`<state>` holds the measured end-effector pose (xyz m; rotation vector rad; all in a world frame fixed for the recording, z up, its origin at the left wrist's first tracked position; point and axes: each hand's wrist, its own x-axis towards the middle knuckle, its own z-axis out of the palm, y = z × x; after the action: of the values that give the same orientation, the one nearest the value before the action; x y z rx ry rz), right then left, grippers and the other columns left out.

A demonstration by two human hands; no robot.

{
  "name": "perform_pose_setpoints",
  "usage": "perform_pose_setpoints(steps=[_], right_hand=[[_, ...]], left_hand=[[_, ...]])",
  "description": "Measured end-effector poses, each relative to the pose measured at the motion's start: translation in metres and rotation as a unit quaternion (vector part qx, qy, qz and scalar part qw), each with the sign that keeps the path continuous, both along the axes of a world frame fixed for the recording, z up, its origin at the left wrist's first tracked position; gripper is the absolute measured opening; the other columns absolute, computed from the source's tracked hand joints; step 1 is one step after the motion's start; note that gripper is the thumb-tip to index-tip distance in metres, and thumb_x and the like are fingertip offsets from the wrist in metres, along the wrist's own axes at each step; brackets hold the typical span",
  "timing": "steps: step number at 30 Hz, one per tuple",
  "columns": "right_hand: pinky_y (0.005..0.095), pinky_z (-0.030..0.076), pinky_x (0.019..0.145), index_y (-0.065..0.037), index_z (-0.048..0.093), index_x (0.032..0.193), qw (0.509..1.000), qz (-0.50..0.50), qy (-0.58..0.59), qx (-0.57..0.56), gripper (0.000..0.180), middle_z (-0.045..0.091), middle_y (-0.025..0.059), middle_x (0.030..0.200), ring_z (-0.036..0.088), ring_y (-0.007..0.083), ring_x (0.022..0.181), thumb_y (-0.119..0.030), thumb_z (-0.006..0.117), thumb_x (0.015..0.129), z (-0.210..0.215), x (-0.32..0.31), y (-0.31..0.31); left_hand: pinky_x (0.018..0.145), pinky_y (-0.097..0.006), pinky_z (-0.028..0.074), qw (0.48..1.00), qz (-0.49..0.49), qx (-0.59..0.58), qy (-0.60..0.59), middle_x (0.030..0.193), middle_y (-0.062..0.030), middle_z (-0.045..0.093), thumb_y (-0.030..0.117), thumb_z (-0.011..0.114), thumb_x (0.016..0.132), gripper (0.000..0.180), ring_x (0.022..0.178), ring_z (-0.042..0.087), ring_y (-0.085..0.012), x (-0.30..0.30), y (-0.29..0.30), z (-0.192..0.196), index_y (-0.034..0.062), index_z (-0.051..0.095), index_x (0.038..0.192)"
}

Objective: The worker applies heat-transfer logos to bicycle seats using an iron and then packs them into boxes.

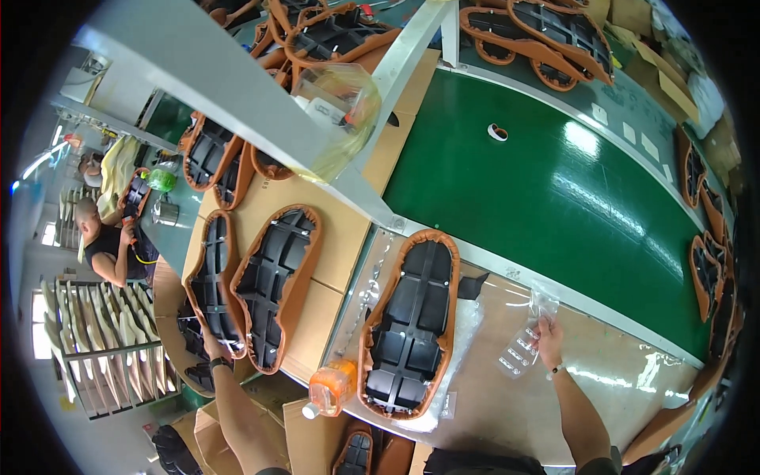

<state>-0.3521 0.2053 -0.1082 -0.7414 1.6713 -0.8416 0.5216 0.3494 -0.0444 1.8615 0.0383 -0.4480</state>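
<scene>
My right hand pinches a clear plastic bag holding several small parts, lying on the brown worktop. My left hand reaches out to the left and grips the lower edge of an upturned seat with a black plastic base and orange cover. A second such seat lies beside it on cardboard. A third upturned seat lies in front of me between my two arms, on a clear plastic sheet.
An orange translucent bottle lies at the near edge. A green conveyor belt runs on the right with a small ring on it. More seats are stacked at the top and right. A person works at far left beside racks.
</scene>
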Motion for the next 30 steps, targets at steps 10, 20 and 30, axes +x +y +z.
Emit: perform_pose_setpoints(steps=[10, 20, 30], right_hand=[[0.0249, 0.044, 0.039, -0.003, 0.056, 0.099, 0.997, -0.059, -0.029, 0.044, 0.018, 0.054, 0.0010, 0.062, 0.053, 0.0094, 0.046, -0.021, 0.055, 0.102, 0.023, 0.014, -0.008], [0.0245, 0.044, 0.039, -0.002, 0.058, 0.098, 0.997, -0.060, -0.018, 0.047, 0.019, 0.056, 0.0007, 0.061, 0.053, 0.0086, 0.046, -0.021, 0.057, 0.101, 0.020, 0.012, -0.007], [0.0240, 0.045, 0.042, -0.003, 0.058, 0.097, 0.995, -0.066, 0.015, 0.067, 0.021, 0.054, 0.0003, 0.066, 0.052, 0.0070, 0.052, -0.024, 0.057, 0.101, 0.026, 0.016, -0.007]], left_hand=[[0.089, -0.030, 0.046, 0.876, -0.350, -0.079, -0.323, 0.114, -0.0152, 0.065, 0.027, 0.061, 0.098, 0.045, 0.098, 0.060, -0.0188, -0.184, -0.354, 0.101, -0.0029, 0.055, 0.131], [0.098, -0.046, 0.048, 0.797, -0.346, 0.249, -0.429, 0.121, -0.0203, 0.067, 0.081, 0.048, 0.082, 0.084, 0.113, 0.063, -0.0390, -0.281, -0.595, 0.152, 0.0109, 0.068, 0.125], [0.096, -0.043, 0.050, 0.587, -0.577, 0.172, -0.542, 0.118, -0.0195, 0.067, 0.042, 0.071, 0.077, 0.065, 0.111, 0.064, -0.0368, -0.305, -0.505, 0.125, 0.0092, 0.060, 0.132]])
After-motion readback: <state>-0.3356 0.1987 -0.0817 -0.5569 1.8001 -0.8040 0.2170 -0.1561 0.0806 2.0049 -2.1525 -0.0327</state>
